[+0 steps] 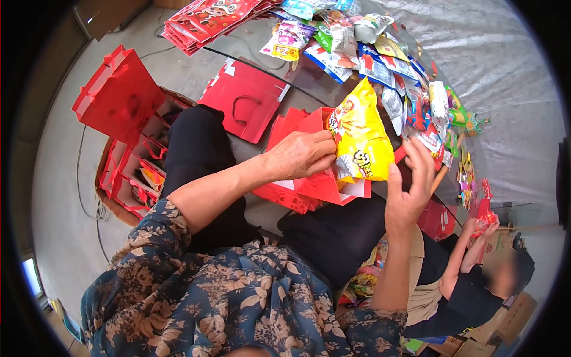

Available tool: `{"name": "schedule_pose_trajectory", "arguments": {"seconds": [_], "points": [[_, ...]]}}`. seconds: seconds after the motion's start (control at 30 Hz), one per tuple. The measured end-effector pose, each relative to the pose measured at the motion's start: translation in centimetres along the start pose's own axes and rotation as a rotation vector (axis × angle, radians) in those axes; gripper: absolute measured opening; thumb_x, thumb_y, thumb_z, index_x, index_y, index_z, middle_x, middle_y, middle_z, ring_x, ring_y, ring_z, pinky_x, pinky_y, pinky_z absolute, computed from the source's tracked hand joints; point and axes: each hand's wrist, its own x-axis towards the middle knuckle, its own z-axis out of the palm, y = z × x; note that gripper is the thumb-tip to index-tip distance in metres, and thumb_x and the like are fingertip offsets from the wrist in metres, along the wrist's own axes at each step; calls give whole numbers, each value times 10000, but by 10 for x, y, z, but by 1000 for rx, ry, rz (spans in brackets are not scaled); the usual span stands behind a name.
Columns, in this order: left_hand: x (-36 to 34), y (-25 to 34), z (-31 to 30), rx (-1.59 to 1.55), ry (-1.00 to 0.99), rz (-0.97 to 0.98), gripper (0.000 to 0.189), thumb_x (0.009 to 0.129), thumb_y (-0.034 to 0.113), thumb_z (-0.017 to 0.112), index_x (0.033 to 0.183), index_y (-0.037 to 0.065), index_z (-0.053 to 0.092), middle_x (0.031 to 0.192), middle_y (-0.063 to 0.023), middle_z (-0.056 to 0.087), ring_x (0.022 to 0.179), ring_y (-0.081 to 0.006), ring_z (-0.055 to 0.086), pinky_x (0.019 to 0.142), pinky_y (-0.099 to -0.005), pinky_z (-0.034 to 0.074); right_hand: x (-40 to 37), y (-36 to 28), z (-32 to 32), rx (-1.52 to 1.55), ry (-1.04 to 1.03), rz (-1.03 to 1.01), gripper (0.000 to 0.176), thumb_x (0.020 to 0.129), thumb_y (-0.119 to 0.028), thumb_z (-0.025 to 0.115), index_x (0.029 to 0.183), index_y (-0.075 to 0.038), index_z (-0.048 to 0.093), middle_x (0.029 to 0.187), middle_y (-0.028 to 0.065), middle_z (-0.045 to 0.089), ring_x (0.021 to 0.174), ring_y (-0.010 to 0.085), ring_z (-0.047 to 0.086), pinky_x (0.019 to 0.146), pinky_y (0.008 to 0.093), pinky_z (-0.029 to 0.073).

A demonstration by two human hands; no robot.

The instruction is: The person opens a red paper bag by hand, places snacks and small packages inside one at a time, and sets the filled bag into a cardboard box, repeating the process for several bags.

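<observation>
A yellow snack bag (361, 134) with dark lettering leans across the mouth of a red paper gift bag (309, 185) over my lap. My left hand (302, 156) is closed at the gift bag's rim, its fingertips against the snack bag's left edge. Whether it also pinches the snack bag is hidden. Beside the snack bag's lower right corner, my right hand (411, 185) has its fingers apart, with the thumb close to or touching that corner.
Many snack packets (380, 65) lie heaped on the glass table. Flat red bags (217, 21) are stacked at its far left. Another red bag (247, 101) lies nearby. A carton (104, 178) at left holds filled red bags. A co-worker (470, 297) sits at right, handling something red.
</observation>
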Motion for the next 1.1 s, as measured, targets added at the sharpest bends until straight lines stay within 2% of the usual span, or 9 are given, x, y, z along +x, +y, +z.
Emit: {"name": "schedule_pose_trajectory", "arguments": {"seconds": [0.1,0.23,0.33,0.37,0.47,0.73,0.83,1.07,1.1], "points": [[0,-1,2,-18,55,55,122,866,70,673,885,33,558,865,-129,554,742,-340,631,623,-426,524,6,-1,13,101,-268,-30,318,889,-31,646,1206,-7,654,1247,156,631,1091,330,649,897,428,519],[-2,-1,-6,-9,71,62,124,868,72,674,918,35,567,865,-127,557,734,-344,630,612,-427,526,-5,7,27,166,-530,160,277,884,-43,653,1153,24,664,1222,189,639,1071,378,653,931,423,508],[-5,-4,-2,4,55,59,126,880,99,671,945,37,582,854,-126,563,734,-347,631,615,-434,528,-24,20,40,197,-643,149,265,888,-26,636,1144,37,663,1202,203,647,1069,378,653,914,416,515],[-5,-3,0,5,66,58,126,893,121,666,940,37,585,841,-126,563,733,-350,629,620,-439,525,-27,20,42,248,-553,148,262,896,-22,617,1148,41,654,1210,214,643,1069,378,653,921,415,509],[-7,-2,-1,11,59,55,144,879,105,676,983,40,601,864,-119,573,735,-344,637,612,-430,533,-16,10,40,340,-590,293,268,913,-31,591,1166,41,642,1214,228,637,1079,379,649,935,414,504],[-5,-3,0,4,101,86,104,860,79,681,910,37,600,843,-112,567,694,-326,620,591,-416,521,-19,39,88,256,-911,125,333,908,-68,545,1238,-46,590,1140,213,637,1063,420,620,895,475,497],[-6,-3,0,-2,123,103,93,857,74,679,874,36,596,817,-112,562,679,-320,612,580,-411,510,-29,38,109,433,-1006,527,307,917,-77,536,1218,-57,594,1142,227,634,1076,428,614,900,482,495],[-8,-2,-9,83,145,77,110,849,95,704,848,48,605,790,-88,567,640,-297,611,529,-393,487,-11,16,84,239,-891,158,267,913,-85,568,1173,-28,601,1104,226,653,997,440,640,844,495,513],[-8,-1,-10,91,149,78,116,848,101,710,846,51,605,788,-88,567,639,-295,611,526,-393,485,-7,12,75,258,-819,145,248,911,-69,584,1151,-14,620,1084,211,670,984,396,661,843,455,520]]}}
